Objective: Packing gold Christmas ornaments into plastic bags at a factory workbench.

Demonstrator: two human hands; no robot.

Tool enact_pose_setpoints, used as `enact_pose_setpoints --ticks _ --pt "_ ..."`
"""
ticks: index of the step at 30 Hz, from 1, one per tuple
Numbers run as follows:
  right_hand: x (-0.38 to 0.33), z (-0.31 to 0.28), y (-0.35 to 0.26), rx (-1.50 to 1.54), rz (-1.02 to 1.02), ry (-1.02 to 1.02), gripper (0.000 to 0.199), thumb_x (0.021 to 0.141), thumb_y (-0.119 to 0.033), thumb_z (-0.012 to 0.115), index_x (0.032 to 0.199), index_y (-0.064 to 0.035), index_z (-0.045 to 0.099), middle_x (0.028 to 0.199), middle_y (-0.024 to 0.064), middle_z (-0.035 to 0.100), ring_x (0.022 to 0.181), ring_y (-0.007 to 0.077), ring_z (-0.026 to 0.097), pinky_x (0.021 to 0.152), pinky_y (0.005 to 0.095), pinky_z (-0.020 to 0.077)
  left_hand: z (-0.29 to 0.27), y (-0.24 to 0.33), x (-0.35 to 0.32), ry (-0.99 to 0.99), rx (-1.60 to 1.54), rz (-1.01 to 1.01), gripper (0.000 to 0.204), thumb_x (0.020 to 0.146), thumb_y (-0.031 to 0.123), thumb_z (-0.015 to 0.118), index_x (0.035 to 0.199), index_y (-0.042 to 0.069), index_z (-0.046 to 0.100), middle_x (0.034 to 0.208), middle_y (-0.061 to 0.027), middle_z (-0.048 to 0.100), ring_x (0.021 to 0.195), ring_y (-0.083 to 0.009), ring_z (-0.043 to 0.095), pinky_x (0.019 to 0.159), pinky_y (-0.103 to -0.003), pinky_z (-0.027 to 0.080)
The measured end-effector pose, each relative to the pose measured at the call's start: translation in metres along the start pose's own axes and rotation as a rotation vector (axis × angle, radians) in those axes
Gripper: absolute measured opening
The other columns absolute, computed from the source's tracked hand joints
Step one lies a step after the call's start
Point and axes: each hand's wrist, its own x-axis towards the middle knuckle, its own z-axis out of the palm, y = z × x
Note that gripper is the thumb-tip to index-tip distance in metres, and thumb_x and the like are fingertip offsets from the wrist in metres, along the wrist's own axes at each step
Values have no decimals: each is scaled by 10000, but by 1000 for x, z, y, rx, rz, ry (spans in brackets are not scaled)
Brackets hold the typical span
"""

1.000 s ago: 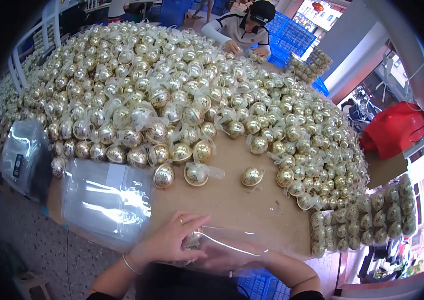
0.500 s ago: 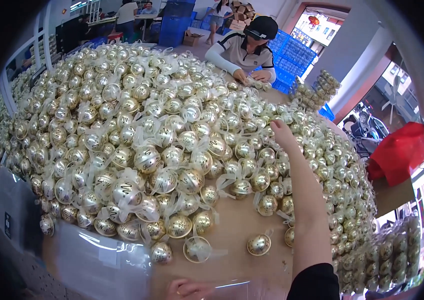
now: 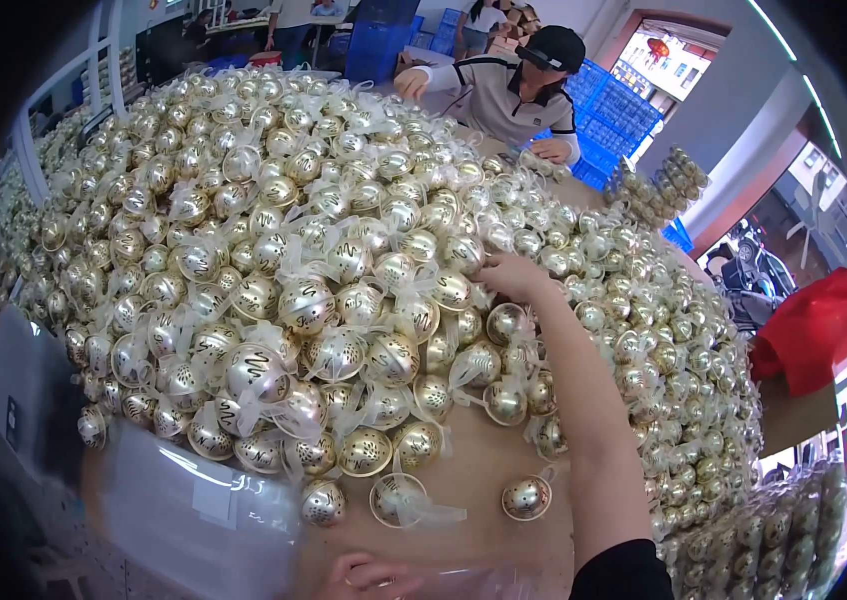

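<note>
My right hand (image 3: pixel 516 277) reaches into a large heap of shiny gold balls. Its curled fingers close on a gold ball (image 3: pixel 463 253) at their tips, and the palm side is partly hidden. Each ball has dark wavy markings and a pale sheer ribbon. Low at the bottom edge, my left hand (image 3: pixel 372 574) is curled and slightly blurred, gripping a piece of clear plastic (image 3: pixel 474 582) that extends to its right. Between the hands, a loose ball (image 3: pixel 526 497) and a ribboned ball (image 3: pixel 399 499) lie on the brown tabletop (image 3: pixel 489 450).
Clear plastic packs (image 3: pixel 209 510) lie at the front left. Across the heap sits a co-worker (image 3: pixel 509 105) in a black cap. Blue crates (image 3: pixel 609 115) stand behind. Packed rows of balls (image 3: pixel 764 525) are stacked at right, below a red cloth (image 3: pixel 814 330).
My right hand has moved left and nearer, from the heap's right part to its middle. My left hand stays low. The co-worker's arm now stretches over the heap, and the view has shifted slightly.
</note>
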Motion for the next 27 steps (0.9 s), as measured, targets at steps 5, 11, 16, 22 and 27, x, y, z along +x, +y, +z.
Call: enact_pose_setpoints --ticks 5,11,16,22,27 --pt "-76 24 -31 -282 -99 -87 498 786 -410 622 1187 -115 612 1175 87 618 1106 259 568 985 429 401 -1 0 2 -79 117 -6 602 733 400 757 1234 113 587 1200 -70 572 1111 -222 528 994 -388 319" --pt "-167 68 -5 -558 -385 386 609 672 -370 711 1228 -171 567 1193 103 584 1327 284 341 1111 617 65 1 4 -1 -57 136 34 576 716 369 768 1214 128 609 1201 -69 564 1137 -235 499 1002 -401 316" --pt "-225 56 -12 -460 -381 394 653 662 -248 773 1246 -128 507 1180 113 575 1188 307 476 1068 556 254 4 8 -3 -59 155 5 587 702 360 774 1213 124 609 1235 -78 534 1165 -283 424 1025 -406 322" --pt "-356 67 6 763 -253 539 663 624 -84 792 1172 -79 418 1170 112 550 1084 195 544 915 310 455 1 15 -5 -33 134 -34 584 685 284 776 1217 118 602 1255 -81 520 1169 -298 423 1010 -398 362" --pt "-411 110 56 1436 -210 359 686 674 -45 700 1283 -79 387 1174 134 552 1056 229 573 924 365 463 -8 19 -3 -152 136 18 578 673 262 775 1204 108 608 1254 -72 521 1180 -280 434 1013 -386 367"
